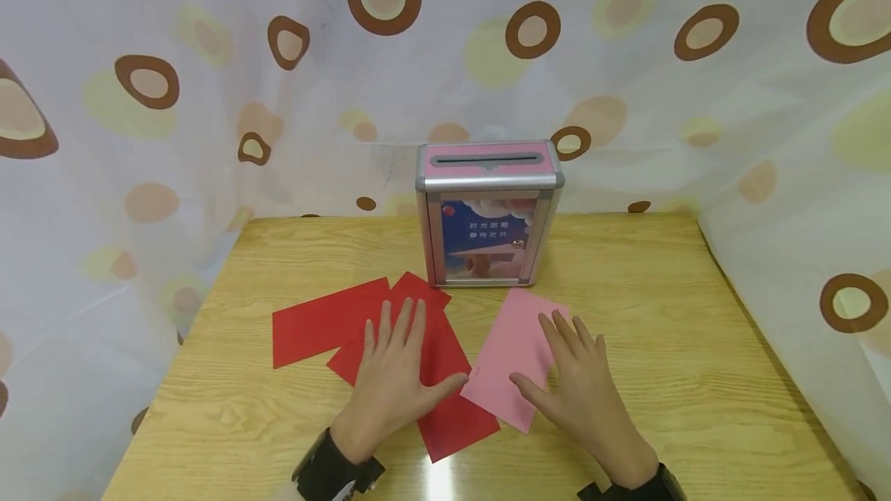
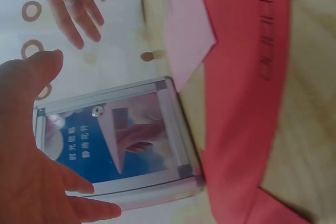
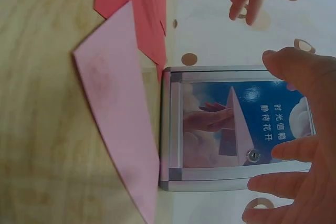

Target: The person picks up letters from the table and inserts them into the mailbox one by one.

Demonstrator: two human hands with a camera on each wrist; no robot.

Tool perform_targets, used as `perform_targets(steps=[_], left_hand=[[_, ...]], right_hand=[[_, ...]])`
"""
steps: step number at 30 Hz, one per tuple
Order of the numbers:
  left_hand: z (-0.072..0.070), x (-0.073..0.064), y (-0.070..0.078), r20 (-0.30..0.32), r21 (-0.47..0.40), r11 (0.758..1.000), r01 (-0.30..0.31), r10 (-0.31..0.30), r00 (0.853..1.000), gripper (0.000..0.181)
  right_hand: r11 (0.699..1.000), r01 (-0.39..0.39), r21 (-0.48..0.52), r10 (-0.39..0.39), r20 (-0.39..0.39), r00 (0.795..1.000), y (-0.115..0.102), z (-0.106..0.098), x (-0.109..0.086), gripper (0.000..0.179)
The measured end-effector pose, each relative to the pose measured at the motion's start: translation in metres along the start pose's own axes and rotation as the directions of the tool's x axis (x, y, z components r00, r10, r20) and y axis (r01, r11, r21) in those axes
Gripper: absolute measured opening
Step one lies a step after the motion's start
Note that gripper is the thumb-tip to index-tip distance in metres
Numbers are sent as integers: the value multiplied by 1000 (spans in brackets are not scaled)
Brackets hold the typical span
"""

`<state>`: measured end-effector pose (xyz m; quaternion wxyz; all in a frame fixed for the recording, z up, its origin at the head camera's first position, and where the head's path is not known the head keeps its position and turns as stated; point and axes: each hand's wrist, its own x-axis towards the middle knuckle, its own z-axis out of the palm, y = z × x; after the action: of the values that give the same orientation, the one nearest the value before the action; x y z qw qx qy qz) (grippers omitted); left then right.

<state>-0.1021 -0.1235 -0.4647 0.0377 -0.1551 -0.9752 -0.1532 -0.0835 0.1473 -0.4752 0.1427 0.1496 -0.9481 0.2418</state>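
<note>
Bordering the wooden table [image 1: 682,346], spotted sheeting [image 1: 431,68] faces left grip [image 1: 391,376] and right grip [image 1: 583,377], unclenched.

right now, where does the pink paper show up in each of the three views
Head: pink paper lies just right of centre, in the lower half.
Left wrist: pink paper is at upper middle, cut off by the top edge.
Right wrist: pink paper is left of centre, slanting to the bottom edge.
Shared landmark: silver-framed box, in all three.
</note>
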Motion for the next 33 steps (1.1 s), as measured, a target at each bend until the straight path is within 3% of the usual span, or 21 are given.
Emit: perform_targets(steps=[10,19,33], left_hand=[[18,-17,-32,52,-25,992,122,-121,991,109],[25,0,-54,91,-61,982,178,-172,981,110],[32,18,-60,158,-49,980,194,-185,970,88]], right_hand=[[997,-61,42,60,18,998,6,3,-22,89],[988,-134,72,130,65,989,10,9,-35,87],[982,-181,60,176,74,982,10,7,-40,87]])
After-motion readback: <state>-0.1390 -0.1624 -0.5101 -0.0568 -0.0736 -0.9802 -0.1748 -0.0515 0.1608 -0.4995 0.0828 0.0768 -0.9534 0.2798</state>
